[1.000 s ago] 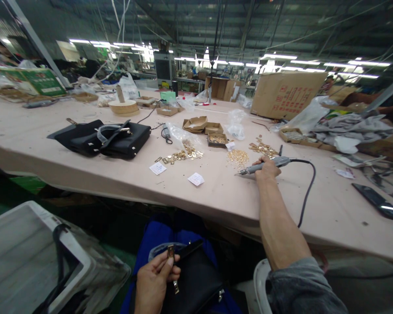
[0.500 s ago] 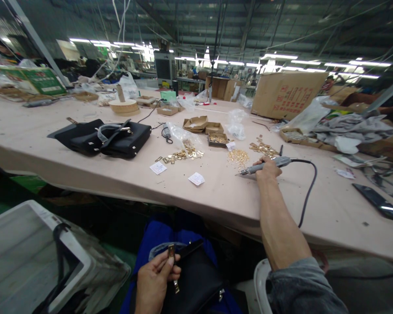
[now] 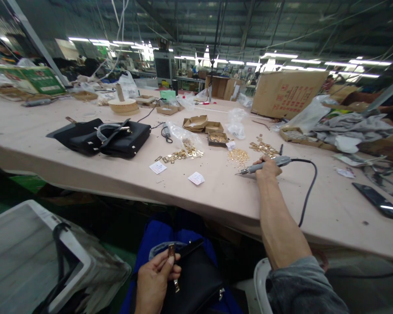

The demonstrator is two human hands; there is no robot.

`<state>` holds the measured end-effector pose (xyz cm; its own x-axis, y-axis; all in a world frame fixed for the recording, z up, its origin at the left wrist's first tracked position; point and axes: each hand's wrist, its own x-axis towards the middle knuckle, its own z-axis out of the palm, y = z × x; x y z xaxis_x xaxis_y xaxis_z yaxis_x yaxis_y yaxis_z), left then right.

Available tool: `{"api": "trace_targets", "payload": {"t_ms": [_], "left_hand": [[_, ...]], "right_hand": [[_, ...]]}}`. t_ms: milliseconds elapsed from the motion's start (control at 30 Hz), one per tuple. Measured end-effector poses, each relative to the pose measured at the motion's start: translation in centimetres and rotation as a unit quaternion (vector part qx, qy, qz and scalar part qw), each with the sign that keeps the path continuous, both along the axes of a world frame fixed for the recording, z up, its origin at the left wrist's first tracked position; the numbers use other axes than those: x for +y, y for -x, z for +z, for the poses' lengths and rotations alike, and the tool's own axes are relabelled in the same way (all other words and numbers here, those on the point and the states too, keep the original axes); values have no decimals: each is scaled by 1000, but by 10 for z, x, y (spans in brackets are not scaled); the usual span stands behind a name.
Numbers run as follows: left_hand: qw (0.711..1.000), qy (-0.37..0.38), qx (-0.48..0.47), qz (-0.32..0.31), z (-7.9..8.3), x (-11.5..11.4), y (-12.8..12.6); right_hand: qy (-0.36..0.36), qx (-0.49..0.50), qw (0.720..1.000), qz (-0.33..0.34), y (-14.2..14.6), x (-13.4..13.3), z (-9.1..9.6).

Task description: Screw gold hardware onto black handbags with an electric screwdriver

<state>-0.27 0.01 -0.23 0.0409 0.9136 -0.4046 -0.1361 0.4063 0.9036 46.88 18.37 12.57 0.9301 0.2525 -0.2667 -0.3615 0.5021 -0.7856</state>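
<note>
My right hand [image 3: 267, 167] is closed around a grey electric screwdriver [image 3: 283, 161], which lies low over the table with its tip pointing left. Just beyond the tip is a heap of tiny gold screws [image 3: 238, 156], with gold metal plates [image 3: 264, 148] scattered behind the hand. Down at my lap, my left hand [image 3: 153, 279] pinches a gold metal fitting [image 3: 171, 249] between thumb and fingers. It is at the strap of a black handbag [image 3: 199, 277] resting on my blue-clad legs. A second gold piece [image 3: 176, 285] shows just below those fingers.
Two black handbags [image 3: 126, 141] lie on the table [image 3: 222, 192] at left. Gold buckles [image 3: 180, 155], paper labels [image 3: 196, 178] and small cardboard boxes [image 3: 218, 138] are around the middle. A phone [image 3: 378, 200] lies at right, past the screwdriver's cable [image 3: 309, 196]. A white crate [image 3: 36, 257] stands lower left.
</note>
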Motion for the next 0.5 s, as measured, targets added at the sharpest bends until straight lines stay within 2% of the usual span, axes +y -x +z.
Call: {"api": "trace_targets", "payload": {"t_ms": [500], "left_hand": [[1000, -2, 5, 1, -1, 0, -1]], "right_hand": [[10, 11, 1000, -17, 1, 0, 1]]}}
